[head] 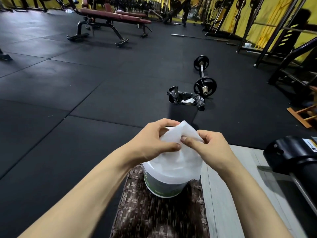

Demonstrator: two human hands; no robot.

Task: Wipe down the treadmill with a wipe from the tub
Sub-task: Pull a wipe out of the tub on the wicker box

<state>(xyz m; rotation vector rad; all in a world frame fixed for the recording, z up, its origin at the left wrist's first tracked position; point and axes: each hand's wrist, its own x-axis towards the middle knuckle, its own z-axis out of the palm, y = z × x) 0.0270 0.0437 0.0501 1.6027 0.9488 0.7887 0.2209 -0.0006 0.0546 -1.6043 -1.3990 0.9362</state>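
Observation:
A white wipe (178,145) hangs between both hands, draping down over the top of the tub (164,186). The tub is white with a green label and stands on a brown woven surface (154,213). My left hand (151,141) pinches the wipe's left side with thumb and fingers. My right hand (211,146) pinches its right side, thumb on the front. The black end of the treadmill (295,152) shows at the right edge, mostly out of frame.
A black bin with a liner (184,107) holding a used wipe stands just beyond the tub. A barbell (203,78) lies behind it. A weight bench (111,19) stands far back; racks (274,31) line the right. Black floor mats (68,83) spread left.

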